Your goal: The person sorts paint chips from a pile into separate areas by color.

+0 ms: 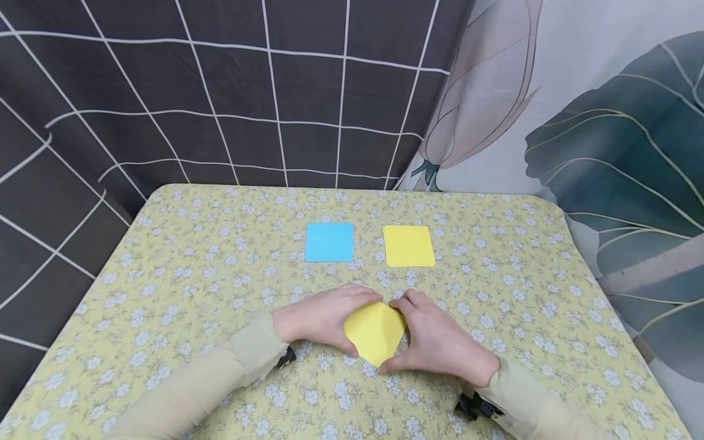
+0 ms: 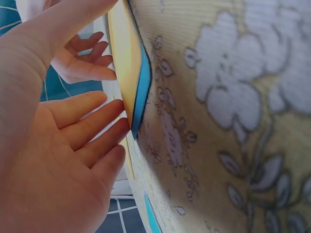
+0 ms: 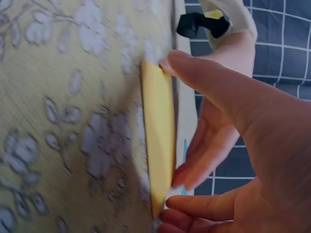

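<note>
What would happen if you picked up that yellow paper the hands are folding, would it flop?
The yellow paper looks thin and seems to bend up between the left hand and the right hand, so it would probably flop and feel very light. It lies flat, so it should not roll. On the flowered tablecloth a push might slide it, or crumple it.
</note>
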`<state>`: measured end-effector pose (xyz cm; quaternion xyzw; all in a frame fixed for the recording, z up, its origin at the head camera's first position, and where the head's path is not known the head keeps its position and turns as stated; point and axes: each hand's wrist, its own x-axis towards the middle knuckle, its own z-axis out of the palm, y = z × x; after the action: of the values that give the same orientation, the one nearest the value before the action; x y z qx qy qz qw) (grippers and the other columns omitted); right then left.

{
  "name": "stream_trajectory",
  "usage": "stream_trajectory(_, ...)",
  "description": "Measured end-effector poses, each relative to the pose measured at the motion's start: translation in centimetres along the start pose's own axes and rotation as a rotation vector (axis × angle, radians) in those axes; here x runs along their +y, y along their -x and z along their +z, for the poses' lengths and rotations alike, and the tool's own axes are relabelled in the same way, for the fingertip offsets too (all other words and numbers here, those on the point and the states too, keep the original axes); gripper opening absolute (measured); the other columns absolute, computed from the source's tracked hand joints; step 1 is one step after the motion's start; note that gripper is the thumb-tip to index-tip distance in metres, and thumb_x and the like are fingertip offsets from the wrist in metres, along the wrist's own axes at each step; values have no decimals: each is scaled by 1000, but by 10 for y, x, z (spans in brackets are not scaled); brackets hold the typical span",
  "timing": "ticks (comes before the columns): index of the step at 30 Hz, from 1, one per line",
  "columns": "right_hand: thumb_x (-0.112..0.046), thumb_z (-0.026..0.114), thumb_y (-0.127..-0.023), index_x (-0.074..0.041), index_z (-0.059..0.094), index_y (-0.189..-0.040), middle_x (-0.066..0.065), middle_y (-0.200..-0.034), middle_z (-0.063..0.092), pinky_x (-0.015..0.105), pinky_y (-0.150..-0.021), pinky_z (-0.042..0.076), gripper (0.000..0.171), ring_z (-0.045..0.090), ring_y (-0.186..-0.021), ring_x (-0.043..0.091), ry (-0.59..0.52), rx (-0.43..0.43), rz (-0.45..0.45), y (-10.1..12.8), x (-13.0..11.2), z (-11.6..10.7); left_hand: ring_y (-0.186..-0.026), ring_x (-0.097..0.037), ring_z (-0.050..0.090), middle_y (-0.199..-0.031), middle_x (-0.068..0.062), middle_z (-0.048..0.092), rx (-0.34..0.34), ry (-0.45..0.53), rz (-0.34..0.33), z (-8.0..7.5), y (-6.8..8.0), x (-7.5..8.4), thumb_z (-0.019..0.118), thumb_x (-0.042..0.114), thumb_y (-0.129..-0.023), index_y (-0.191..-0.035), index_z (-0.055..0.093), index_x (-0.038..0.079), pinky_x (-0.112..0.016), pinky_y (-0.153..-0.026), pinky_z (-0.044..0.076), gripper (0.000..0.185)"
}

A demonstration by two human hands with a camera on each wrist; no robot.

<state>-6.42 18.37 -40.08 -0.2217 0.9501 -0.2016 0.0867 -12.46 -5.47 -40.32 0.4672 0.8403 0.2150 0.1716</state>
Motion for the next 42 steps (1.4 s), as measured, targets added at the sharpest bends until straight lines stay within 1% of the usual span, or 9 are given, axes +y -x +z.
stream_trajectory(3, -66, 93, -52, -2, 60, -130, -1, -107, 52, 31, -73, 52, 106, 48, -88, 12, 5, 6, 11, 0, -1, 4, -142, -18, 39, -153, -4, 47, 10, -20, 1, 2, -1, -1, 91, 41, -72, -154, 42, 7, -34, -116, 33, 102)
stream_trajectory(7, -60, 94, -52, -1, 60, -127, 0, -107, 52, 30, -74, 52, 102, 47, -88, 13, 29, 26, 14, -1, -2, 6, -141, -19, 40, -153, -4, 47, 22, -43, 4, 3, -2, -3, 89, 43, -74, -154, 41, 7, -35, -116, 33, 101)
stream_trajectory(13, -51, 95, -52, 3, 57, -128, 4, -110, 53, 31, -76, 54, 100, 48, -94, 16, 39, 46, -6, -1, -2, 8, -140, -19, 40, -154, -5, 45, 35, -34, 19, 3, -1, -5, 93, 50, -67, -155, 40, 6, -34, -116, 33, 112)
stream_trajectory(19, -46, 94, -53, 3, 54, -131, 4, -112, 51, 31, -77, 54, 101, 46, -97, 18, 28, 49, -3, -2, 0, 3, -141, -18, 38, -155, -4, 43, 43, -21, 17, 2, -2, -5, 94, 43, -68, -155, 38, 4, -33, -116, 33, 111)
stream_trajectory(25, -43, 96, -54, 4, 52, -134, 8, -116, 52, 37, -80, 55, 103, 49, -98, 20, 14, 92, -12, -7, 7, -13, -140, -20, 40, -153, -5, 46, 114, -44, 24, -8, -10, -5, 93, 41, -69, -155, 39, 5, -35, -115, 35, 108)
stream_trajectory(30, -44, 99, -54, 6, 51, -139, 17, -129, 52, 50, -90, 56, 110, 55, -108, 30, -16, 147, 28, -18, 20, -37, -139, -19, 41, -153, -5, 46, 201, -47, -9, -26, -26, -4, 92, 46, -69, -155, 39, 6, -36, -115, 36, 109)
stream_trajectory(33, -41, 99, -56, 7, 49, -142, 19, -136, 48, 57, -96, 52, 110, 53, -117, 35, -35, 154, 27, -29, 33, -59, -141, -20, 39, -155, -6, 44, 246, -54, -35, -40, -41, -6, 92, 48, -70, -156, 37, 6, -37, -115, 35, 111)
stream_trajectory(38, -30, 100, -59, 7, 49, -143, 18, -136, 45, 59, -98, 51, 105, 50, -120, 37, -37, 171, -41, -52, 56, -95, -140, -20, 40, -156, -6, 43, 305, -86, -62, -63, -71, -9, 92, 49, -70, -157, 36, 5, -38, -115, 36, 112)
stream_trajectory(42, -24, 98, -62, 8, 49, -144, 20, -137, 44, 60, -100, 48, 101, 48, -122, 39, -17, 162, -37, -72, 70, -117, -142, -21, 38, -156, -7, 42, 331, -95, -100, -79, -92, -13, 91, 48, -73, -157, 35, 5, -36, -116, 34, 110)
